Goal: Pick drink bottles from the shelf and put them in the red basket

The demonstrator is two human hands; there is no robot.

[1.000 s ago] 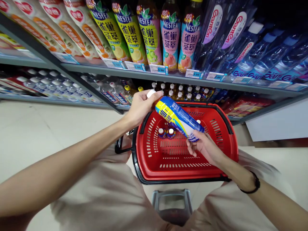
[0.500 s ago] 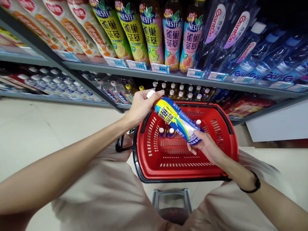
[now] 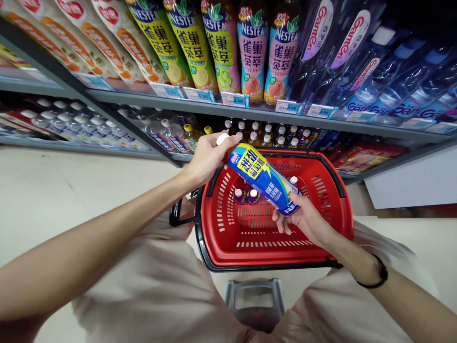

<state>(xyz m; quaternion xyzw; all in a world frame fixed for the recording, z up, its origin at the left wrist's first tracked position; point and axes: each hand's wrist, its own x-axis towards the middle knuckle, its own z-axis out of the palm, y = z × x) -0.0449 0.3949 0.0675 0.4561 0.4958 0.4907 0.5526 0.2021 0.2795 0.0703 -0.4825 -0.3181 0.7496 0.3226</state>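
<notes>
Slantwise above a red shopping basket (image 3: 228, 252) I hold a drink bottle (image 3: 262, 178) with a blue and yellow label and a white cap. My left hand (image 3: 210, 157) is closed round its neck, just below the cap. At the bottle's base, my right hand (image 3: 303, 216) grips with the thumb on the label and the fingers underneath. Inside the basket, two white-capped bottles (image 3: 246, 195) stand side by side. Another white-capped bottle (image 3: 293, 181) is partly hidden behind the held one.
Ahead, an upper shelf (image 3: 200, 107) carries tea bottles (image 3: 219, 52), water bottles (image 3: 374, 95) and white-and-orange drink bottles (image 3: 117, 38). On the lower shelf are several small white-capped bottles (image 3: 267, 136). A black basket handle (image 3: 182, 214) sticks out leftward. A grey stool-like frame (image 3: 254, 302) is between my legs.
The held bottle has turned about its long axis, so more of the label's front lettering faces up. Both hands keep their places on it, and the right fingers have shifted slightly.
</notes>
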